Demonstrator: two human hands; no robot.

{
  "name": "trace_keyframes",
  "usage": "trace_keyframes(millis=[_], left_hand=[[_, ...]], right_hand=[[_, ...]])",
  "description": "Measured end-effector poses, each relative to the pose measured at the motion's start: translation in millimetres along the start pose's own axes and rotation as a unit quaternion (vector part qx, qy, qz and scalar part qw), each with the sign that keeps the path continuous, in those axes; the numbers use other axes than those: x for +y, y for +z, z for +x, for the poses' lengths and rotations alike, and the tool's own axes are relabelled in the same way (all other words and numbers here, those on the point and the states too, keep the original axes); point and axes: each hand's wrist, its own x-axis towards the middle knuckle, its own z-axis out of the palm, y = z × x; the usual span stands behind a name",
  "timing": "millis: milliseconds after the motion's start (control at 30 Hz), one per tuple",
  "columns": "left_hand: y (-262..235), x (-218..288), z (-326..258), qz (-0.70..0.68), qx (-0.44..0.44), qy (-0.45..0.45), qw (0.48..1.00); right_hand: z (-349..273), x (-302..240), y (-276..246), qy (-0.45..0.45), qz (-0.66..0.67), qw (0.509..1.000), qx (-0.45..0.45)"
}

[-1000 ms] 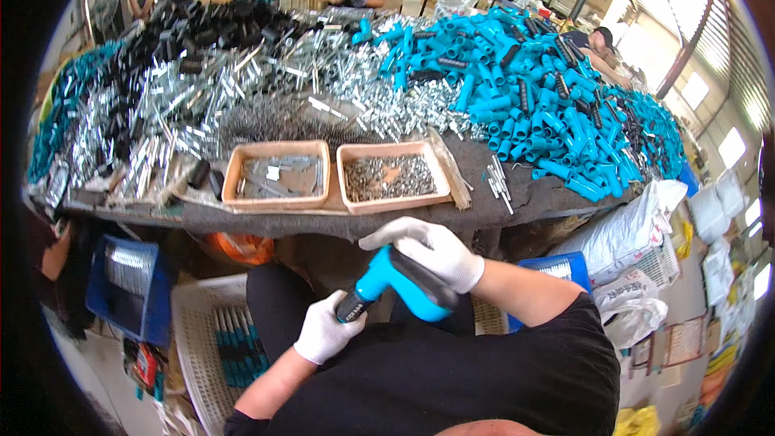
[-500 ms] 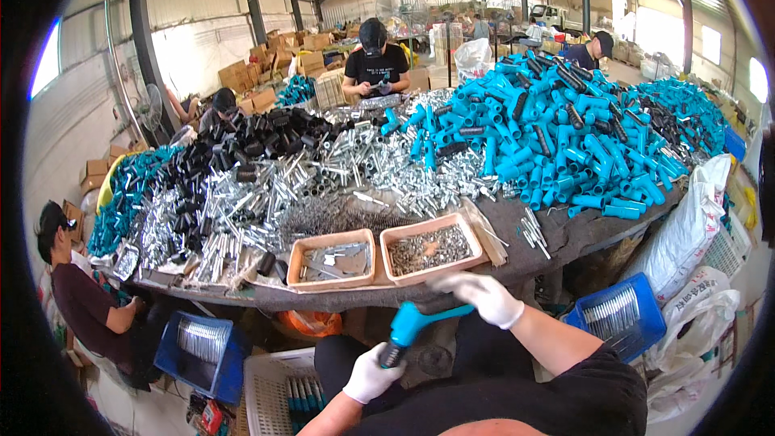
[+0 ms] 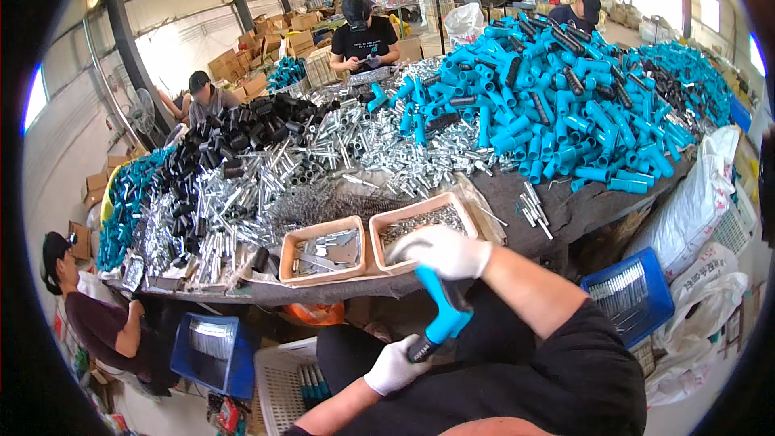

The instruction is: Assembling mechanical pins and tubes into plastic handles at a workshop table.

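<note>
My left hand (image 3: 395, 365), in a white glove, is closed around the black end of a teal plastic tool handle (image 3: 446, 319). The handle stands tilted above my lap, its other end pointing up toward the table edge. My right hand (image 3: 444, 252), also gloved in white, is over the near side of a tan tray of small metal parts (image 3: 379, 230), just above the handle's upper end. Its fingers point left, partly blurred; whether they hold anything cannot be made out. A second tan tray (image 3: 286, 262) beside it holds flat metal pieces.
Behind the trays lie heaps of metal tubes (image 3: 331, 145), black grips (image 3: 242, 133) and teal handles (image 3: 517, 105). Blue bins (image 3: 182, 355) (image 3: 666, 299) stand on either side of me, and a white basket (image 3: 270, 404) at lower left. Several people work around the table.
My right hand has moved left and up, from the table's edge to over the right tray. The teal handle has turned, and my left hand has shifted slightly right with it.
</note>
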Motion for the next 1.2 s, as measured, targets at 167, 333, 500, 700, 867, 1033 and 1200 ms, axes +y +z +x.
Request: trace_keyframes(millis=[167,333,500,700,867,1033,1200], left_hand=[[-27,-34,22,0.020,0.105,0.115,0.988],[-27,-12,7,-0.012,0.014,-0.004,1.000],[-3,-38,21,-0.073,0.052,0.052,0.995],[-33,-7,9,-0.021,0.007,-0.002,1.000],[-44,3,7,-0.295,-0.035,-0.170,0.940],[-28,-34,17,0.155,0.157,0.034,0.975],[-50,-52,26,0.336,0.138,0.005,0.932]], right_hand=[[-5,-8,1,-0.089,-0.090,0.990,0.057],[-11,24,-24,0.163,0.006,0.986,0.037],[22,-16,3,-0.146,-0.135,0.978,-0.057],[-3,43,-36,0.146,-0.185,0.967,0.093],[-11,7,-22,-0.016,-0.272,0.961,0.038],[-26,31,3,0.217,-0.292,0.931,0.010],[-46,65,61,0.429,0.378,0.806,0.152]])
